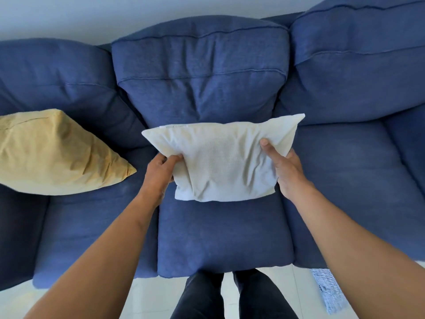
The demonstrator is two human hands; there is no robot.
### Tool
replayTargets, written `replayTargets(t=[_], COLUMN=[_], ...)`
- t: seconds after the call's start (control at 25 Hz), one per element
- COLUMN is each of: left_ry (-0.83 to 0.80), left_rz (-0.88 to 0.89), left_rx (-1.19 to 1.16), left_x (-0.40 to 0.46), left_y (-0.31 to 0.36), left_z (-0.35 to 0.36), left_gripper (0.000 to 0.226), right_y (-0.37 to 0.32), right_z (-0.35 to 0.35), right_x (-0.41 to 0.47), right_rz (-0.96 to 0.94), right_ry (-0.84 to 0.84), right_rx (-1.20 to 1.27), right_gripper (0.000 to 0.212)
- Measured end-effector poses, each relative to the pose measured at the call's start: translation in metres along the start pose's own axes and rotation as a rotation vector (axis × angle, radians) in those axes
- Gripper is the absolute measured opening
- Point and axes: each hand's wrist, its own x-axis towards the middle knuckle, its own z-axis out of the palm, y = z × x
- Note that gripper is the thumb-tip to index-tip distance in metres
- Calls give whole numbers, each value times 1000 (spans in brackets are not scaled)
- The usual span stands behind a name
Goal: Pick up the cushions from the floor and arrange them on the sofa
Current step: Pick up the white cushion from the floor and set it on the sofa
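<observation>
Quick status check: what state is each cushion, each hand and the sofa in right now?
White cushion: held by both hands over the middle seat, near the backrest.
Yellow cushion: on the sofa's left seat, leaning at the backrest, untouched.
Left hand: gripping the white cushion's left edge.
Right hand: gripping its right edge, thumb on top.
Blue sofa: right seat bare.
Striped cloth: lying on the floor by the sofa's front.

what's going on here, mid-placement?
A person stands at a blue sofa and holds a white cushion with both hands, the left hand on its left edge and the right hand on its right edge. The cushion is over the middle seat, close to the back cushion; whether it already rests on the seat cannot be told. A yellow cushion already lies on the left seat. A striped cloth lies on the floor by the sofa's right front.
</observation>
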Motion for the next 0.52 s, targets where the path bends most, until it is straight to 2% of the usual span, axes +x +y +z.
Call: replayTargets(t=[0.12,0.28,0.4,0.52], left_ry=[92,173,134,62], left_rz=[39,54,-46,-155], left_rx=[11,-9,32,163], left_x=[30,75,104,122], left_y=[12,23,14,7], left_z=[-1,-5,-6,-6], left_gripper=[14,19,10,5], right_y=[-14,-19,-18,-13], right_z=[15,39,53,56], right_x=[31,76,103,122], right_rz=[-17,-34,6,88], right_ry=[-51,-55,-47,-49], right_rx=[5,24,-81,-229], right_gripper=[67,52,52,65])
